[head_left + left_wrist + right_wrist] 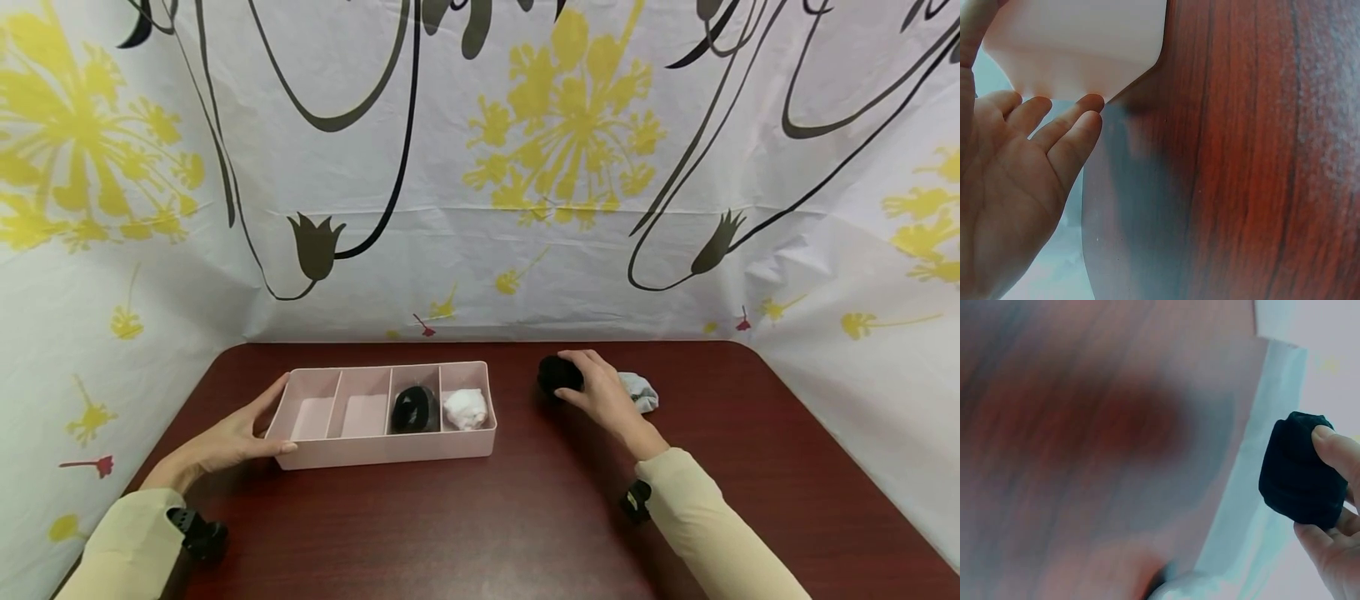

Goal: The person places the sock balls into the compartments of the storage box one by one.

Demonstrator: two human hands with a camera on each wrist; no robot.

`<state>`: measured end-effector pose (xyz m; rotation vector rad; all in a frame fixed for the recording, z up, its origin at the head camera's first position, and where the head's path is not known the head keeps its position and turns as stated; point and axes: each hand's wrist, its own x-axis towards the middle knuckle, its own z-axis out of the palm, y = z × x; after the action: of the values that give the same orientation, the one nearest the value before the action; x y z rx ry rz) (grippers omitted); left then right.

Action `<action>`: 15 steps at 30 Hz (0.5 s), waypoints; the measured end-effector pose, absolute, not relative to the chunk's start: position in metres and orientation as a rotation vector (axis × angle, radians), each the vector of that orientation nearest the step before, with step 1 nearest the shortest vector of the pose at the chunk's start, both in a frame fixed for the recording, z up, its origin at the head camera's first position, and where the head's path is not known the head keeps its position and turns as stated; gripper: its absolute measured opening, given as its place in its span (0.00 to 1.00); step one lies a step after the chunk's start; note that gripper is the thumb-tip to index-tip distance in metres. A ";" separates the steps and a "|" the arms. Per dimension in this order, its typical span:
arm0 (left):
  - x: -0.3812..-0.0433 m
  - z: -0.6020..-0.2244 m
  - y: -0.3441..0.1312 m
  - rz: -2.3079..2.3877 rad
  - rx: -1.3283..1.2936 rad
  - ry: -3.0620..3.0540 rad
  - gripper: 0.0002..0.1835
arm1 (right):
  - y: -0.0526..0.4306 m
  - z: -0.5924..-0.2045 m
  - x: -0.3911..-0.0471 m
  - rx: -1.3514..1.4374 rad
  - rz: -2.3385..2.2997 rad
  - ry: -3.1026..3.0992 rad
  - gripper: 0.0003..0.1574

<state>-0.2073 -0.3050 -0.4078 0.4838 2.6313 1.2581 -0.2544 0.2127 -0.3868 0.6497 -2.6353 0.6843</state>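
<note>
My left hand [232, 435] grips the left end of a pale pink divided box [375, 451]. Its thumb lies along the front and its fingers reach behind the end wall; the left wrist view shows fingertips against the box wall [1085, 62]. Between thumb and fingers, my right hand [602, 393] pinches a rolled black cloth bundle [1302, 472], perhaps socks, to the right of the box. Another black bundle [412, 409] sits in the third compartment from the left, and a white cloth bundle [466, 409] in the rightmost one. The two left compartments hold nothing.
A light grey cloth bundle [639, 392] lies on the dark red-brown table [420, 525], just beyond my right hand and partly behind it. A white sheet with a floral print [420, 275] hangs along the table's back and both sides.
</note>
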 end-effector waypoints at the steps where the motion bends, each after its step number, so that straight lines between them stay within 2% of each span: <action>1: -0.207 -0.408 -0.305 1.257 0.482 2.632 0.57 | 0.209 -0.385 -0.254 0.660 0.692 -2.616 0.36; 15: -0.207 -0.407 -0.304 1.258 0.451 2.625 0.58 | 0.127 -0.364 -0.249 0.835 0.808 -2.434 0.35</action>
<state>-0.2069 -0.3043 -0.4072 0.4509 2.6248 1.2577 -0.2494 0.1266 -0.3641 0.8354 -2.4341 0.8076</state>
